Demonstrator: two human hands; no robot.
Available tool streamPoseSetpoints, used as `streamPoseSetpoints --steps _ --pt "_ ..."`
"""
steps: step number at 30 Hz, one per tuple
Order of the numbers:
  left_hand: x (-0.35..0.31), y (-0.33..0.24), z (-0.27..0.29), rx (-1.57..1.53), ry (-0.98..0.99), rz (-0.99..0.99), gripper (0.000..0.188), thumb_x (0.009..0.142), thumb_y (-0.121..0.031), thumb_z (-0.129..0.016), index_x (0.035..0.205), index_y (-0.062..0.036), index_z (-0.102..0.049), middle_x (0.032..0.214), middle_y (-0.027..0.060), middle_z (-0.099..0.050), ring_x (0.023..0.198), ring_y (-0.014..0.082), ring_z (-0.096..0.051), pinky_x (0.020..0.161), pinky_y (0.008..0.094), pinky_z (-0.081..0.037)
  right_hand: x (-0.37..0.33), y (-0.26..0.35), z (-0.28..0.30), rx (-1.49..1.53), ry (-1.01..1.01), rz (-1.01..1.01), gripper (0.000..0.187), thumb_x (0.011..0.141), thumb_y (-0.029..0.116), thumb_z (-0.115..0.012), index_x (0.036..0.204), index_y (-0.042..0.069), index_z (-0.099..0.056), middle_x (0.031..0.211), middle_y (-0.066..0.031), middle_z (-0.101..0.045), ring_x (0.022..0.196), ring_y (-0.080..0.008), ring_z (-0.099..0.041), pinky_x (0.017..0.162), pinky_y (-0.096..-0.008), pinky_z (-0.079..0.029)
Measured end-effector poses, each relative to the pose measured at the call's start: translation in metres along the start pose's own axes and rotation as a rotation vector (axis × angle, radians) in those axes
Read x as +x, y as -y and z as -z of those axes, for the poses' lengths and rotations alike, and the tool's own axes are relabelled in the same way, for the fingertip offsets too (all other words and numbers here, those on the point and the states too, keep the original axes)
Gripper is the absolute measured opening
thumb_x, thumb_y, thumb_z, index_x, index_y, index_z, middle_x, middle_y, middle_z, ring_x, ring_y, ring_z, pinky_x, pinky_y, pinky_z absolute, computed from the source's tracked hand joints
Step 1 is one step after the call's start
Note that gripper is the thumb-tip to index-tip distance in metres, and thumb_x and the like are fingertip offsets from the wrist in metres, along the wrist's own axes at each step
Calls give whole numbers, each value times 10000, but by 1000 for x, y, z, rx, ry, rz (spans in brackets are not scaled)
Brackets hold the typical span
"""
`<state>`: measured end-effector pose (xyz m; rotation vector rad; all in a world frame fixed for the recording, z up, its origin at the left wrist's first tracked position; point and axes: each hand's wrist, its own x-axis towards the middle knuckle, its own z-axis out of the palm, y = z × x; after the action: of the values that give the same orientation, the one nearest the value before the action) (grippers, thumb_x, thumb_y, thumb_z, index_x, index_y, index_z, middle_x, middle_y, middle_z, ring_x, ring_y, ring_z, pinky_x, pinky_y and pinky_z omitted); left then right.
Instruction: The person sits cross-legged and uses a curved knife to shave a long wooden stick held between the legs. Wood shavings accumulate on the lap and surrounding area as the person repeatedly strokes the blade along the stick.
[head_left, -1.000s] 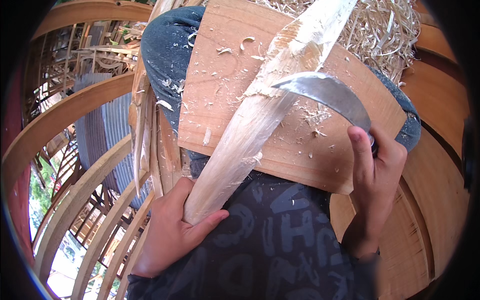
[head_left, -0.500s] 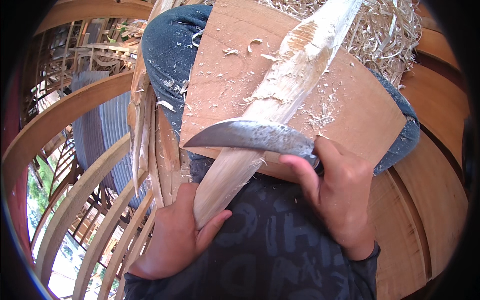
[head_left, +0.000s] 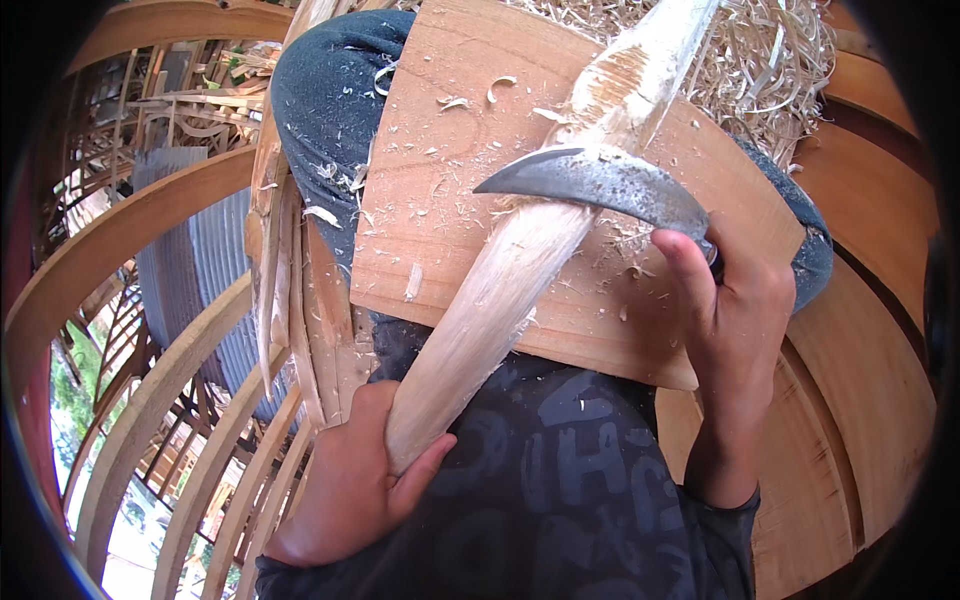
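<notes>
A long, pale piece of wood slants from my lap up toward the top right, its far part rough and partly carved. Wrapped round its near end is my left hand, thumb along the side. My right hand grips a curved steel blade by its right end; the handle is mostly hidden in my fingers. The blade lies across the wood at the rough carved part, its point to the left. Beneath the wood, a flat brown board rests over my legs, sprinkled with shavings.
Curly wood shavings heap up beyond the board at the top right. Split wood lengths stand beside my left leg. Curved wooden ribs run along the left, and broad planks lie at the right.
My right hand and the curved blade have moved away from me along the wood, up and to the right. My left hand keeps its hold; the wood's near end has shifted slightly lower.
</notes>
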<state>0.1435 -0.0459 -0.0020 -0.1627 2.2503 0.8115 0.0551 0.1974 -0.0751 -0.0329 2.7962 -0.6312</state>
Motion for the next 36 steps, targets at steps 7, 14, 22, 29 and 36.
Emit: streamPoseSetpoints --steps 7,14,22,29,36 --pt "9 -1 2 19 57 -20 416 821 -232 -677 1078 2 -449 725 191 -588 611 369 -622 526 408 -479 -31 38 -6 162 216 124 423 762 371 -716 678 18 -498 571 -146 -496 498 -337 -520 471 -384 -383" --pt "7 -2 2 -83 63 48 388 808 -206 -696 1038 -9 -453 750 178 -611 656 330 -647 552 374 -495 -16 18 -7 58 43 121 478 771 450 -678 606 52 -472 504 -105 -486 417 -274 -510 392 -364 -372" --pt "10 17 2 -386 156 125 394 815 -211 -696 1028 -16 -428 792 174 -618 679 279 -661 553 343 -506 -20 0 1 22 84 -121 432 768 425 -692 659 36 -537 527 -132 -497 450 -300 -530 412 -380 -373" --pt "15 -2 -1 -161 121 54 419 820 -215 -688 1054 1 -415 787 185 -595 645 320 -642 533 361 -494 -37 32 -1 107 184 148 464 780 447 -673 627 52 -483 513 -119 -496 418 -299 -502 397 -356 -370" --pt "11 -2 1 -132 141 64 447 816 -208 -690 1088 12 -411 818 189 -579 650 340 -635 533 371 -491 -22 11 -12 101 -5 30 489 766 443 -688 595 40 -469 514 -137 -476 406 -317 -464 400 -362 -365"
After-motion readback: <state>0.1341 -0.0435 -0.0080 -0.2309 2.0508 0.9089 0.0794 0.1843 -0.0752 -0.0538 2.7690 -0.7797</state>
